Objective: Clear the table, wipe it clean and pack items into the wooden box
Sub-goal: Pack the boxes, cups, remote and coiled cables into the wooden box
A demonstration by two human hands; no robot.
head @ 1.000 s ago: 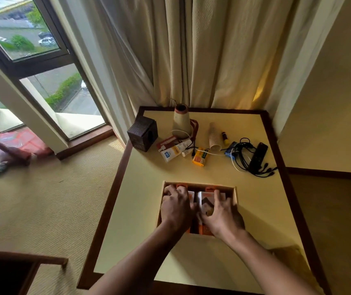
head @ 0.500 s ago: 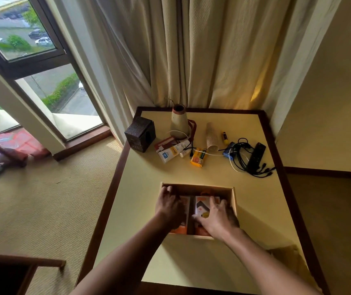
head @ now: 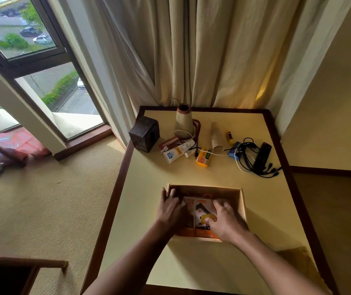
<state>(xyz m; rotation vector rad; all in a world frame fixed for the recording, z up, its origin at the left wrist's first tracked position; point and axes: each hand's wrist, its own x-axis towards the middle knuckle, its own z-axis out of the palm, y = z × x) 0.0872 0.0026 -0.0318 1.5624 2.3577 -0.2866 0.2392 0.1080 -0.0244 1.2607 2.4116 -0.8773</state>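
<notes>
The light wooden box (head: 242, 202) stands open in the middle of the table (head: 149, 175). Two orange-and-white packets (head: 201, 209) lie side by side inside it. My left hand (head: 170, 208) rests flat on the left packet, its fingertips against the box's left wall. My right hand (head: 225, 220) presses flat on the right packet with fingers spread. Loose items lie at the far end: a sunscreen tube (head: 177, 153), an orange packet (head: 204, 157), a stack of paper cups (head: 216, 138), a glue stick (head: 230, 137).
A dark tissue box (head: 144, 134) and a cone-shaped vase (head: 183, 121) stand at the far left. Tangled cables (head: 248, 157) and a black power strip (head: 263, 155) lie at the far right. A yellow cloth (head: 298, 258) lies at the near right edge. Curtains hang behind.
The packets have gone down from tilted to flat inside the box under both hands. My left hand has slid towards the box's left wall.
</notes>
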